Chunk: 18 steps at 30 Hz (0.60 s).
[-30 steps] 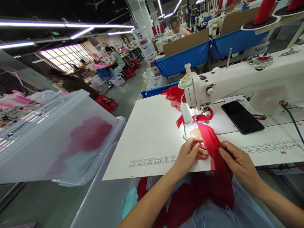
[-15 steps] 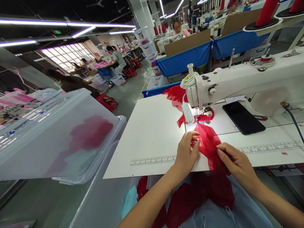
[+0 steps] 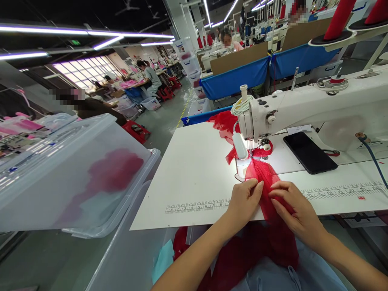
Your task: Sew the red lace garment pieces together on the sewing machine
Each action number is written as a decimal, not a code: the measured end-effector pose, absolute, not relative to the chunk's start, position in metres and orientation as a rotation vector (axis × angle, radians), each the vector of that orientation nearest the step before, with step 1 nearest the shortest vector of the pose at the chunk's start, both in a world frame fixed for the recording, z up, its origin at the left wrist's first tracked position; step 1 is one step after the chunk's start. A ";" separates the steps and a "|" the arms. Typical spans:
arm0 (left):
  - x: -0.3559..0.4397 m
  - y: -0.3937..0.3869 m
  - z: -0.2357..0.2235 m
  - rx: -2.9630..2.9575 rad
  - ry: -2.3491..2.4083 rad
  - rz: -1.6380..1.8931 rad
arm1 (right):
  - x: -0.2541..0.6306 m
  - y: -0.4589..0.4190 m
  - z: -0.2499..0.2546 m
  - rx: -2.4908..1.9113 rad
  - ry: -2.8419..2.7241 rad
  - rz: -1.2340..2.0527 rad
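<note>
A strip of sheer red fabric (image 3: 266, 182) runs from under the sewing machine's needle (image 3: 251, 152) down over the table edge, its lower part lying in my lap. My left hand (image 3: 246, 199) pinches the fabric's left edge between thumb and fingertips, just in front of the needle. On the right side of the cloth is my right hand (image 3: 294, 208), its thumb and fingers apart and curved, the tips touching the fabric. The white sewing machine (image 3: 291, 109) stands over the cloth, and more red fabric is bunched behind and left of its needle.
A black phone (image 3: 311, 152) lies right of the needle, with small red-handled snips (image 3: 331, 152) beside it. A printed ruler (image 3: 197, 206) runs along the table front. Clear plastic bins (image 3: 75, 173) stand at left. Red thread cones (image 3: 339, 20) are at upper right; other people sit farther back.
My left hand has moved slightly right and nearer me, closing its fingers on the fabric edge. The right hand has shifted left across the cloth, its pinch loosening.
</note>
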<state>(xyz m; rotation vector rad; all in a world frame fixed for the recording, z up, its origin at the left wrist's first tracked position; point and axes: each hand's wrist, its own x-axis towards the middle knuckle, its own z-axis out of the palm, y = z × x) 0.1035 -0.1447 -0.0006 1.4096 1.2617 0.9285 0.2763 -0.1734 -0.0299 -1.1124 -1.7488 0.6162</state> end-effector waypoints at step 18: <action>0.089 -0.139 0.022 0.687 0.911 0.974 | 0.263 -0.142 -0.001 -0.861 -0.736 1.814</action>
